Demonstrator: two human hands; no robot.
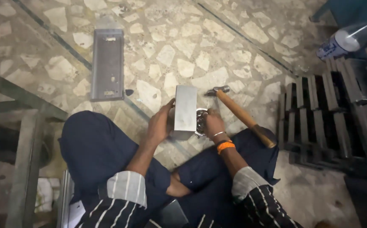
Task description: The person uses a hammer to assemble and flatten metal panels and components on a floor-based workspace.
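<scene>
I sit cross-legged on a stone-chip floor. My left hand grips the left side of an upright grey metal box standing on the floor. At the box's right side my right hand holds a small round metal fitting against it. A hammer with a wooden handle lies on the floor just right of my right hand, its head pointing away from me.
A flat grey metal channel plate lies on the floor at upper left. Stacked dark metal channel pieces fill the right side. A plastic bottle lies at top right. A metal frame stands at left.
</scene>
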